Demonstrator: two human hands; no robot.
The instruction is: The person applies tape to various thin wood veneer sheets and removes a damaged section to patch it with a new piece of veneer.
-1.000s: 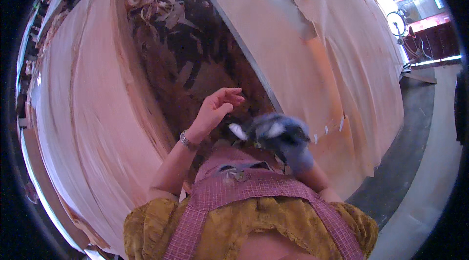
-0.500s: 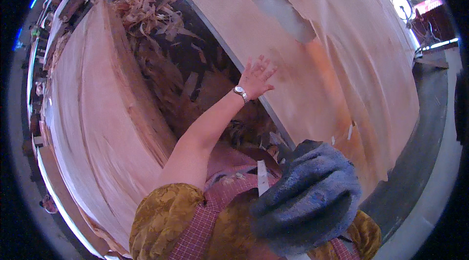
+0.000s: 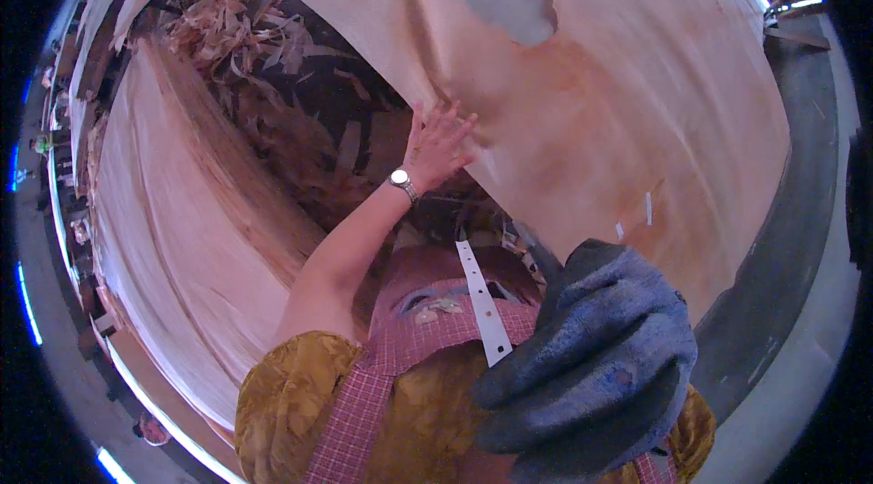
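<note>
Pressing wide-spread left hand flat at 12 o'clock should steady the wood veneer sheet, 2 o'clock, while gloved right hand, 4 o'clock, holds perforated white strip, 5 o'clock, best left untwisted.

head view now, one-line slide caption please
Left hand spread on a tan sheet, gloved right hand gripping a white strip with holes.

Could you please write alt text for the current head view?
A bare left hand rests spread on the edge of a thin, torn, pale sheet; the gloved right hand holds a white perforated strip. Curled shavings lie in the dark gap beside the sheet.
</note>
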